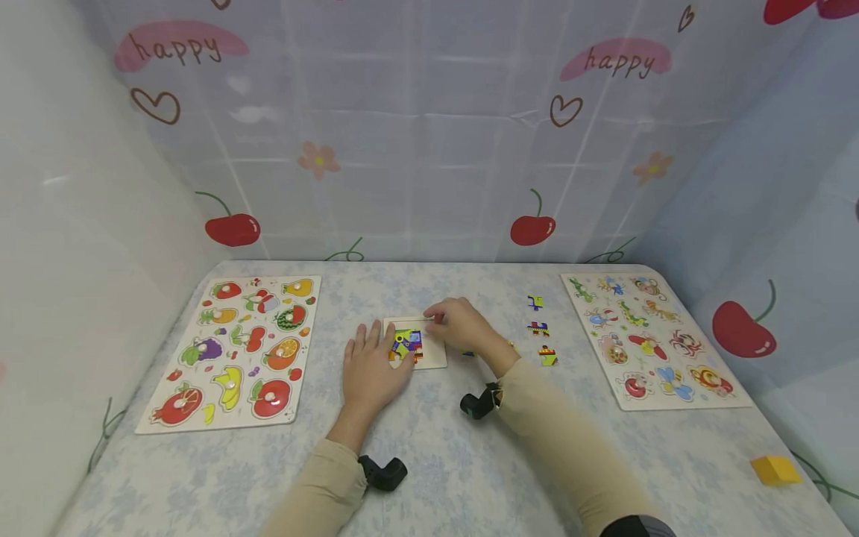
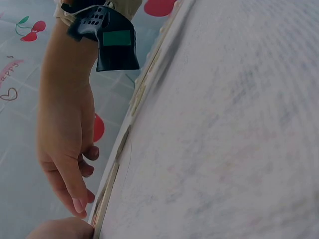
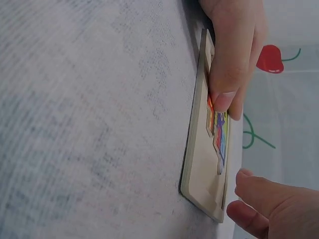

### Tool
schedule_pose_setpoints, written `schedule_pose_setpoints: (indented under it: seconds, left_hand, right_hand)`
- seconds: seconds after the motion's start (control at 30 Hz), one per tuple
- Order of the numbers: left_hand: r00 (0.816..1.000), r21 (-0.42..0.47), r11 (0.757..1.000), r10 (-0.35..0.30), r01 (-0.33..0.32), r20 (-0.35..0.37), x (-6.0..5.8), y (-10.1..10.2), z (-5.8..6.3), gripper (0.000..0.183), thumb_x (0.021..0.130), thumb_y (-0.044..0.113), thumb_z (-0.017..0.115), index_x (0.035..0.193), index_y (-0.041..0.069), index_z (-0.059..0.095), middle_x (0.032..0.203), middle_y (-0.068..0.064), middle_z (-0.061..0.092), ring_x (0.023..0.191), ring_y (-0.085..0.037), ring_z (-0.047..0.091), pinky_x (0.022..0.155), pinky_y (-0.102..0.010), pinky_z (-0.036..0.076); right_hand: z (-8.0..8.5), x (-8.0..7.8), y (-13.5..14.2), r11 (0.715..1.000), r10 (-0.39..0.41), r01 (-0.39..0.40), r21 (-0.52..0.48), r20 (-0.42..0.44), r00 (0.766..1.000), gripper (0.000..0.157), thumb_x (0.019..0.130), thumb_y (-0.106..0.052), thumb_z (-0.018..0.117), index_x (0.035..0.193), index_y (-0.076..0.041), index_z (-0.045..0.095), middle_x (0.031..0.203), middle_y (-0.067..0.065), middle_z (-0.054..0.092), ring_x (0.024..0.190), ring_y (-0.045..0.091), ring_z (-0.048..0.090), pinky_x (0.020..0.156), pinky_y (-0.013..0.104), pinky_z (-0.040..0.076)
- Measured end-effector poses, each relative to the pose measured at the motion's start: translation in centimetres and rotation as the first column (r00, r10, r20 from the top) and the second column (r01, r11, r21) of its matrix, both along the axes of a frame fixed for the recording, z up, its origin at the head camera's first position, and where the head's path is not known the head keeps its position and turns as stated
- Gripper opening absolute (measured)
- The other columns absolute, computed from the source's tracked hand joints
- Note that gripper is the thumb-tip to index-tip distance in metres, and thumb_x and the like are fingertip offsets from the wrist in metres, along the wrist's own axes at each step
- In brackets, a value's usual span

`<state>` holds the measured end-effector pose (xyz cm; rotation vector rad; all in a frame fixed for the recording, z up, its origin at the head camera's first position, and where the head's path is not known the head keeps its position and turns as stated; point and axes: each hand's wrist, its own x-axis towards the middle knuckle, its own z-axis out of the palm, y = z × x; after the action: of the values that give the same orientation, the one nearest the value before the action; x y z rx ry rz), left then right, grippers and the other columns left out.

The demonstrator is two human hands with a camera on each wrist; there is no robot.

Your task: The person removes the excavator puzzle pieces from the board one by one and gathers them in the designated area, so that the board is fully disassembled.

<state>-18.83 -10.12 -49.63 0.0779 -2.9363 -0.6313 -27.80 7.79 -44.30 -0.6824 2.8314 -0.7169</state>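
Observation:
A small wooden puzzle board (image 1: 438, 359) lies at the middle of the table, with colourful puzzle pieces (image 1: 406, 344) set in part of its tray. My left hand (image 1: 373, 373) rests over the board's left side. Its thumb presses on the pieces, as the right wrist view shows, and its fingers extend over the left edge. At the board's upper right corner is my right hand (image 1: 463, 327), thumb and forefinger bent and apart. Between these fingertips nothing shows in the right wrist view. Bare wood of the board (image 3: 202, 174) appears there below the pieces.
Right of my right hand lie several loose puzzle pieces (image 1: 538, 329), some partly hidden by the wrist. A fruit puzzle board (image 1: 305, 298) lies at left, an insect and animal puzzle board (image 1: 637, 399) at right. A yellow block (image 1: 775, 470) sits near the right edge.

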Motion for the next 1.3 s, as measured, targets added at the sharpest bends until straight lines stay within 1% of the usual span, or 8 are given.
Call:
schedule_pose_setpoints:
  seconds: [0.13, 0.3, 0.53, 0.7, 0.83, 1.0, 1.17, 1.3]
  left_hand:
    - [1.0, 0.006, 1.0, 0.001, -0.001, 0.006, 0.0, 0.0, 0.0, 0.073, 0.091, 0.06, 0.051, 0.153, 0.022, 0.042, 0.162, -0.008, 0.032, 0.154, -0.034, 0.018, 0.123, -0.056, 0.016]
    - [1.0, 0.006, 1.0, -0.003, 0.003, 0.009, 0.0, -0.1, 0.0, 0.074, 0.091, 0.06, 0.051, 0.153, 0.022, 0.041, 0.162, -0.009, 0.032, 0.154, -0.034, 0.018, 0.123, -0.057, 0.016]
    - [1.0, -0.001, 1.0, -0.005, 0.005, 0.012, 0.0, 0.0, 0.1, 0.073, 0.091, 0.06, 0.051, 0.153, 0.022, 0.041, 0.162, -0.009, 0.032, 0.154, -0.035, 0.019, 0.123, -0.057, 0.016]
    - [1.0, -0.001, 1.0, -0.007, 0.007, 0.022, 0.1, 0.0, 0.2, 0.073, 0.092, 0.061, 0.049, 0.154, 0.023, 0.04, 0.163, -0.008, 0.031, 0.154, -0.035, 0.017, 0.123, -0.057, 0.016]
    - [1.0, 0.006, 1.0, -0.005, 0.005, 0.028, 0.1, 0.0, 0.3, 0.074, 0.092, 0.06, 0.05, 0.154, 0.023, 0.039, 0.163, -0.008, 0.031, 0.154, -0.034, 0.017, 0.124, -0.057, 0.015]
    - [1.0, 0.005, 1.0, -0.004, 0.003, 0.03, 0.1, 0.0, 0.3, 0.073, 0.091, 0.06, 0.05, 0.154, 0.022, 0.04, 0.163, -0.008, 0.031, 0.154, -0.034, 0.017, 0.124, -0.056, 0.015]
    - [1.0, 0.001, 1.0, -0.003, 0.003, 0.025, 0.1, 0.0, 0.3, 0.073, 0.091, 0.06, 0.05, 0.153, 0.022, 0.04, 0.163, -0.008, 0.031, 0.154, -0.034, 0.017, 0.124, -0.056, 0.015]
    - [1.0, 0.002, 1.0, -0.002, 0.002, 0.024, 0.1, 0.1, 0.2, 0.074, 0.091, 0.06, 0.051, 0.153, 0.022, 0.041, 0.163, -0.008, 0.031, 0.154, -0.035, 0.017, 0.123, -0.057, 0.016]
  right_hand:
    - [0.0, 0.0, -0.7, 0.999, 0.045, -0.045, -0.007, -0.004, 0.999, 0.027, 0.093, -0.024, 0.07, 0.117, -0.014, 0.074, 0.097, 0.001, 0.07, 0.087, 0.016, 0.058, 0.079, 0.033, 0.05]
    - [-0.1, 0.0, -1.3, 0.996, 0.088, -0.087, 0.028, -0.008, 0.996, 0.026, 0.092, -0.028, 0.071, 0.115, -0.015, 0.076, 0.096, -0.001, 0.069, 0.087, 0.014, 0.057, 0.086, 0.034, 0.048]
    - [-0.4, -0.1, -1.8, 0.995, 0.1, -0.1, 0.031, 0.002, 0.995, 0.021, 0.09, -0.03, 0.074, 0.106, -0.017, 0.076, 0.098, -0.003, 0.067, 0.096, 0.016, 0.055, 0.086, 0.034, 0.048]
    - [-0.5, -0.1, -2.0, 0.996, 0.087, -0.087, 0.019, 0.01, 0.996, 0.016, 0.089, -0.028, 0.075, 0.101, -0.017, 0.073, 0.098, -0.002, 0.067, 0.095, 0.015, 0.056, 0.086, 0.033, 0.049]
    - [-0.4, 0.0, -1.9, 0.996, 0.08, -0.078, -0.046, 0.051, 0.995, 0.013, 0.089, -0.024, 0.076, 0.096, -0.015, 0.068, 0.094, -0.002, 0.067, 0.089, 0.014, 0.058, 0.081, 0.031, 0.05]
    - [-0.2, 0.2, -1.8, 0.989, 0.076, -0.057, -0.135, 0.136, 0.988, 0.015, 0.089, -0.02, 0.075, 0.095, -0.013, 0.062, 0.091, 0.0, 0.065, 0.081, 0.014, 0.057, 0.072, 0.028, 0.048]
    - [-0.3, 0.2, -1.7, 0.985, 0.066, -0.038, -0.166, 0.17, 0.983, 0.016, 0.09, -0.022, 0.074, 0.096, -0.015, 0.061, 0.091, 0.0, 0.064, 0.08, 0.014, 0.056, 0.069, 0.026, 0.046]
    - [-0.5, 0.0, -1.4, 0.976, 0.072, -0.033, -0.215, 0.177, 0.982, 0.014, 0.091, -0.021, 0.073, 0.097, -0.015, 0.062, 0.092, 0.0, 0.063, 0.082, 0.014, 0.056, 0.069, 0.027, 0.046]
